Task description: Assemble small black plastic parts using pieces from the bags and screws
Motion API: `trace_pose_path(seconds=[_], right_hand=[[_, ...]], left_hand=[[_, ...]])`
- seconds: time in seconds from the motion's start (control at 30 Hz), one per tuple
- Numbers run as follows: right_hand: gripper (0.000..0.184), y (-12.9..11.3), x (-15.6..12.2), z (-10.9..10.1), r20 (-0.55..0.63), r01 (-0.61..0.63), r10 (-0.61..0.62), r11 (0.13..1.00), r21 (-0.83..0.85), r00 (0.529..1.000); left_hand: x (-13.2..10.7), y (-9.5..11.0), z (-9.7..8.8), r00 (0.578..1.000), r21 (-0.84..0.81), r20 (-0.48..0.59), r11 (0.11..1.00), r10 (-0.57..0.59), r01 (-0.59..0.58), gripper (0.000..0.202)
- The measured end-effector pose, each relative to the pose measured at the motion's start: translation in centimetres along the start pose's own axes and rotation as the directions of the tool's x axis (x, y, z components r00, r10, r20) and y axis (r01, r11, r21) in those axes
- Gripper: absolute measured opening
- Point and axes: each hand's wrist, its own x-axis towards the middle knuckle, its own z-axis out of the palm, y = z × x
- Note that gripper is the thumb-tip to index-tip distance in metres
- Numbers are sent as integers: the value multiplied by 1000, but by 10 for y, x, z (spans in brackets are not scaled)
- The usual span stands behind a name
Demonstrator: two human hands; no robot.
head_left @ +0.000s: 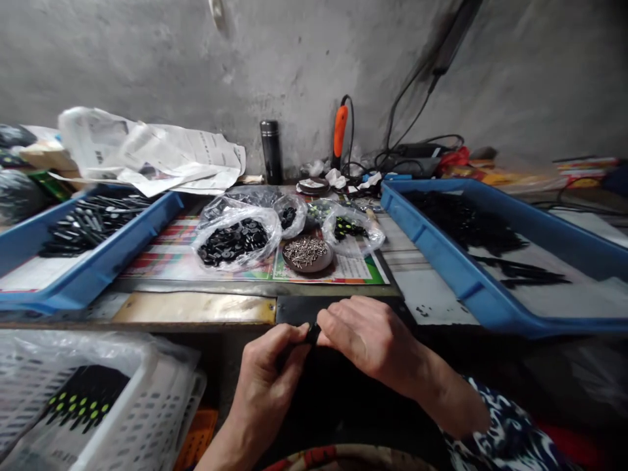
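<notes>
My left hand (267, 379) and my right hand (367, 340) meet just below the table's front edge, fingers pinched together on a small black part (312, 333) held between them. What the part is stays too small and dark to tell. Straight ahead on the table sit a round dish of small metal screws (307, 252) and a clear bag of black ring-shaped pieces (235, 241). A second bag with black and green parts (349, 229) lies to the right of the dish.
A blue tray of black parts (88, 261) stands at left, another blue tray (471, 281) at right. A white basket lined with plastic (147, 405) holds black pieces with green tips at lower left. A black flask (271, 152), an orange-handled tool (340, 131) and cables stand by the wall.
</notes>
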Motion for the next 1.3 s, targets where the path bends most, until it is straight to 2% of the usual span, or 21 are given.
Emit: trace_pose_path(seconds=[0.1, 0.27, 0.37, 0.47, 0.57, 0.63, 0.7, 0.77, 0.87, 1.0, 1.07, 1.23, 1.3], right_hand=[[33, 3, -2, 3, 37, 81, -78, 994, -76, 996], [34, 6, -9, 12, 18, 43, -42, 998, -39, 999], [33, 6, -11, 14, 8, 30, -30, 1000, -7, 1000], [32, 4, -12, 12, 18, 17, -17, 1000, -10, 1000], [36, 5, -12, 12, 25, 43, -42, 998, -50, 999], [38, 7, -12, 13, -5, 73, -74, 995, -63, 997], [38, 9, -12, 15, -47, 84, -87, 995, -59, 995], [36, 11, -13, 17, -74, 73, -76, 996, -46, 994], [37, 11, -15, 17, -70, 56, -58, 998, -31, 996], [37, 10, -16, 16, -40, 60, -63, 996, -66, 997], [36, 12, -16, 17, -34, 75, -77, 995, -72, 996], [34, 19, -16, 20, -64, 21, -19, 999, 43, 998], [33, 19, -18, 21, -69, 1, 3, 999, 49, 998]], left_hand=[[1, -2, 1, 996, 126, 25, 988, 85, -88, 14], [-1, -15, 4, 997, -33, -8, 996, -80, 80, 7], [-2, -15, 6, 992, -73, -37, 991, -117, 114, 5], [-3, -10, 7, 995, -39, -61, 996, -84, 82, 6], [-1, -7, 7, 999, 102, -43, 995, 13, -8, 11], [1, -8, 7, 999, 152, -33, 988, 39, -34, 13], [3, -11, 8, 999, 110, -49, 994, -5, 10, 9], [3, -14, 9, 994, 3, -70, 997, -82, 83, 6], [2, -14, 12, 988, -84, -72, 988, -138, 132, 6], [0, -12, 15, 998, 102, -60, 994, -36, 42, 9], [1, -12, 16, 998, 133, -58, 991, -18, 25, 9], [0, -19, 20, 981, -129, -96, 979, -170, 157, 6], [-1, -21, 22, 976, -158, -108, 973, -187, 169, 7]])
